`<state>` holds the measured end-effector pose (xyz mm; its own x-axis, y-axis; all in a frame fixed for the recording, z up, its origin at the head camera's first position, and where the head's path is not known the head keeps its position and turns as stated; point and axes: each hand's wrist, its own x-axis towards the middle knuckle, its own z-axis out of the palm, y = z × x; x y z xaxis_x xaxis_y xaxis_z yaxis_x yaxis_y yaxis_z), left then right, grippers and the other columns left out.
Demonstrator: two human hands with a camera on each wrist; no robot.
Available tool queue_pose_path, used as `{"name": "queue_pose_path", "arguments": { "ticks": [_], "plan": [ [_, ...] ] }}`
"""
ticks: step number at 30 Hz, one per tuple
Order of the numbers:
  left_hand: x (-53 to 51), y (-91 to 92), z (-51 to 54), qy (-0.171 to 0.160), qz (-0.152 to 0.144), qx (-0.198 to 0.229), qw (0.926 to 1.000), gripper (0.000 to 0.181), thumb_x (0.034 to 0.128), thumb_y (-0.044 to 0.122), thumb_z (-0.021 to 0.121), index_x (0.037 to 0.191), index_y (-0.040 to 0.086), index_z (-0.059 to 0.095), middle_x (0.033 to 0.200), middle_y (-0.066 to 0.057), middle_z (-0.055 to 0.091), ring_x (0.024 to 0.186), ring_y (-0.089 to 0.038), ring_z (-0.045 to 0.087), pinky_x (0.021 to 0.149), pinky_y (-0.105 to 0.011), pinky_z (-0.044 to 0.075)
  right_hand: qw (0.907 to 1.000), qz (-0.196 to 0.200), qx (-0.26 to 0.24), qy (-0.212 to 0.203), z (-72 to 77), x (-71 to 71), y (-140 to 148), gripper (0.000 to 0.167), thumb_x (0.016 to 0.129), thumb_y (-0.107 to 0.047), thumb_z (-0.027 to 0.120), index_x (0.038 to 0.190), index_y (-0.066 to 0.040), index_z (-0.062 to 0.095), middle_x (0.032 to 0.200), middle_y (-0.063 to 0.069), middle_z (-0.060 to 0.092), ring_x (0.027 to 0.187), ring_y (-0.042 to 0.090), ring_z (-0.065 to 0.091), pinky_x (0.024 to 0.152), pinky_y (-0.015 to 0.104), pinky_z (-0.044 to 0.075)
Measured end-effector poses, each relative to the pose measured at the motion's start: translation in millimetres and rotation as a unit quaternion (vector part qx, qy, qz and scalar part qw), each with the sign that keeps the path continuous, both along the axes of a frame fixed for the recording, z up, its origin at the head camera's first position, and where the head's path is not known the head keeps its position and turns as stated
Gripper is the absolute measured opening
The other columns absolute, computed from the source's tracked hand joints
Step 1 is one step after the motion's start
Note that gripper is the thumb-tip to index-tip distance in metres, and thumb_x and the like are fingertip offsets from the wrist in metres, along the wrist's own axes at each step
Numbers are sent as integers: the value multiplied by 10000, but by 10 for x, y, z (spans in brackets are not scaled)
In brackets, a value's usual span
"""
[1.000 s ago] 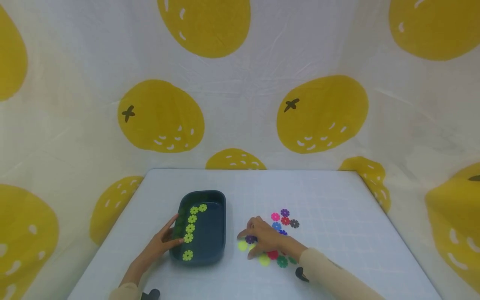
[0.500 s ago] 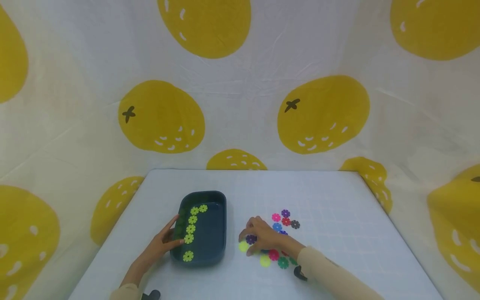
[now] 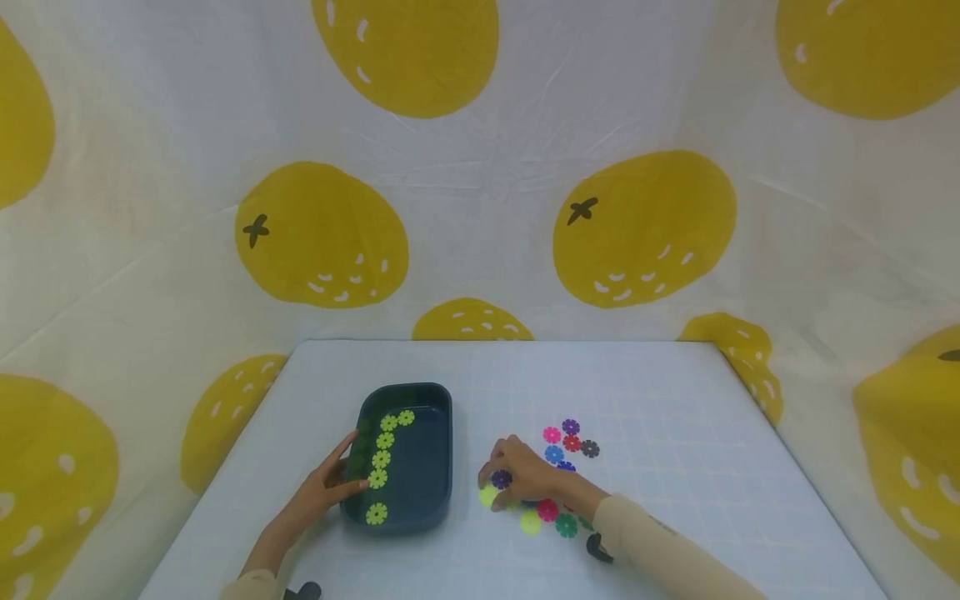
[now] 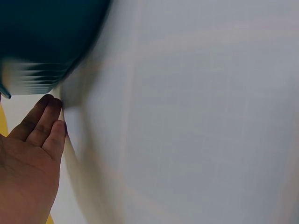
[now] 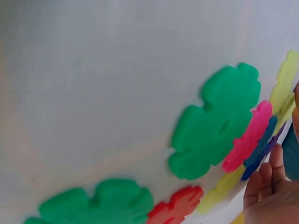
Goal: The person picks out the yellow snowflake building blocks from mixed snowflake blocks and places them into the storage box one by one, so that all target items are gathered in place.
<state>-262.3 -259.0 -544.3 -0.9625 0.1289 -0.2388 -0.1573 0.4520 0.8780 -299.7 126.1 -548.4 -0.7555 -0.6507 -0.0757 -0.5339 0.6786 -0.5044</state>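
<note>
A dark teal tray (image 3: 438, 508) stands left of centre, with several yellow-green flower discs (image 3: 381, 459) lying in a line inside it. My left hand (image 3: 318, 487) holds its left wall, thumb over the rim and fingers outside; the left wrist view shows these fingers (image 4: 44, 119) against the tray's underside. Over a spread of coloured flower discs, my right hand (image 3: 525, 473) has thumb and index finger at the edges of a yellow-green flower disc (image 3: 488, 497), pinching it at the table. A purple disc (image 3: 501, 479) shows between those fingers. The palm hides other discs.
Right of my hand lie pink (image 3: 552, 435), red (image 3: 572, 443), grey (image 3: 590, 448) and blue discs (image 3: 554, 454). Nearer are a green disc (image 3: 566, 525) and another yellow-green one (image 3: 531, 522). A lemon-patterned cloth (image 3: 480, 217) hangs behind the white table (image 3: 675, 417).
My right thumb and index finger have drawn closer together around the yellow-green disc, which has shifted slightly towards me. My left hand and the tray have stayed put.
</note>
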Motion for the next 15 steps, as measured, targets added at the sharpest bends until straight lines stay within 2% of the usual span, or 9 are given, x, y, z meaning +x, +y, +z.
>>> {"name": "queue_pose_path", "arguments": {
  "ticks": [8, 15],
  "plan": [
    [11, 11, 12, 42, -3, -157, 9999, 892, 891, 357, 737, 1563, 449, 158, 1629, -244, 176, 1468, -482, 231, 1143, -608, 333, 9999, 157, 61, 36, 19, 1, -36, 305, 792, -286, 839, 1064, -354, 717, 1062, -123, 530, 1021, 33, 422, 783, 157, 468],
    [8, 8, 11, 11, 24, -118, 9999, 898, 882, 355, 748, 1561, 454, 168, 1627, -247, 177, 1467, -484, 229, 1137, -617, 337, 9994, 243, 117, 214, 43, 20, -72, 301, 794, -265, 836, 1058, -321, 702, 939, -182, 592, 960, 16, 428, 782, 192, 440]
  ]
}}
